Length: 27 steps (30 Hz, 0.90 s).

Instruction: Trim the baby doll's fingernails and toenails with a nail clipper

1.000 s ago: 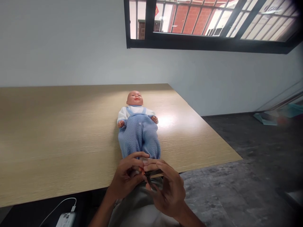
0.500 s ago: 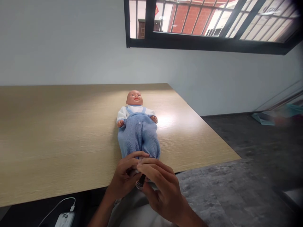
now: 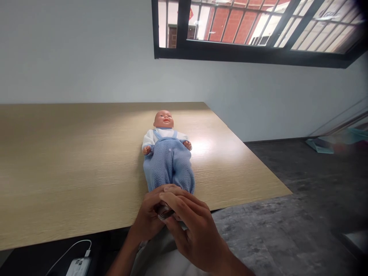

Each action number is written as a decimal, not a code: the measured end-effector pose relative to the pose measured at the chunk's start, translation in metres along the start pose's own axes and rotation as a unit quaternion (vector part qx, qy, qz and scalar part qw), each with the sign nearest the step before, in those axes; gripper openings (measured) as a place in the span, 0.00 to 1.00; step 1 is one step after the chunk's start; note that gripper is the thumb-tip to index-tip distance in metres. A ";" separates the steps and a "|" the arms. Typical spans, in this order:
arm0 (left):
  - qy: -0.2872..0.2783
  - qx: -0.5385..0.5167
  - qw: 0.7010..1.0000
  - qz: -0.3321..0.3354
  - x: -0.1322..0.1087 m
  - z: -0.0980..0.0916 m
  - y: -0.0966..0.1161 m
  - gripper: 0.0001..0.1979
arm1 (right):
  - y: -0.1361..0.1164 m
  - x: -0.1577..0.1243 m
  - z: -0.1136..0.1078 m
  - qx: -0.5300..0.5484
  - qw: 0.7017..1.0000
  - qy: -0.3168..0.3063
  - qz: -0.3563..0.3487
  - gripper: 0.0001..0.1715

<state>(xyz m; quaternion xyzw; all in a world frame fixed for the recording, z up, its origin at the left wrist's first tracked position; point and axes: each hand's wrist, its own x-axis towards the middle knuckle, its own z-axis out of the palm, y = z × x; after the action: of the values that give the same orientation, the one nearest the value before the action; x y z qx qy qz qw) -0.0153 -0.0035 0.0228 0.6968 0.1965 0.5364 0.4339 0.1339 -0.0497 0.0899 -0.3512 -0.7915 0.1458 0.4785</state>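
Observation:
A baby doll (image 3: 168, 161) in blue fleece overalls and a white top lies on its back, its head away from me. My left hand (image 3: 149, 212) is closed at the doll's leg end, fingers curled; whatever it grips is hidden. From the right, my right hand (image 3: 194, 224) reaches over the left fingers, thumb and fingers pinching a small dark object with a pale striped rim (image 3: 165, 212). Only a bit of that object shows between the hands, so its kind cannot be told. The doll's feet are covered by my fingers.
The doll rests on a light wood table (image 3: 71, 165), close to its front edge and right corner. Below the edge at left lies a white device (image 3: 78, 266) with a white cable (image 3: 69, 253) plugged in. A barred window (image 3: 244, 27) is in the wall behind.
My right fingers have moved slightly left and further over the left hand. The small dark object has tilted and shifted up and left, and less of it shows. The doll lies as before.

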 end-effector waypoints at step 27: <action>0.016 -0.043 0.999 -0.017 -0.006 -0.003 -0.012 0.09 | 0.019 -0.022 0.006 -0.085 0.983 -0.016 -0.160 0.12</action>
<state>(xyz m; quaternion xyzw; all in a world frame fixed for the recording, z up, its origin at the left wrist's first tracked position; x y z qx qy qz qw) -0.0177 -0.0003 0.0096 0.6652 0.1917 0.5479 0.4697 0.1433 -0.0512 0.0622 -0.2574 -0.8547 0.0054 0.4508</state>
